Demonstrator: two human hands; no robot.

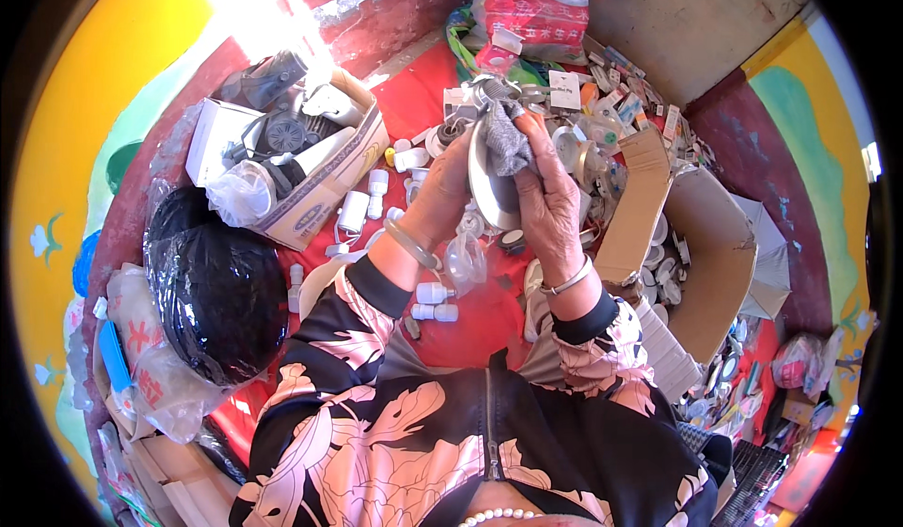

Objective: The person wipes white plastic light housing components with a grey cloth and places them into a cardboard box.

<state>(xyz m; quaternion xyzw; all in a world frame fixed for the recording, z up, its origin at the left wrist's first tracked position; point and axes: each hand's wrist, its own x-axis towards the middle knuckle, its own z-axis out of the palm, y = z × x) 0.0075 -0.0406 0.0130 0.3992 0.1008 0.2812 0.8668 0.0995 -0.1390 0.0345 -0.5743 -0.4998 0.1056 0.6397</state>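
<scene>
In front of my chest, both hands are raised over the floor. My left hand [446, 186] grips a white disc-shaped thing [491, 198] by its left side; the disc is tilted almost edge-on, and its exact kind does not show. A bunched grey cloth [509, 143] is in my right hand [549, 198], pressed against the disc's upper right part. The fingers of my left hand are partly hidden behind the disc. Below my hands hangs or lies a clear plastic bag [466, 263]. White cylindrical fittings [353, 213] lie near my left forearm.
At the left, an open carton [329, 183] holds black and white appliances, beside a shiny black plastic bag [221, 292]. An open brown carton [720, 273] with round parts stands right. Beyond lie heaped small boxes [632, 108] and a red-and-white sack [536, 19].
</scene>
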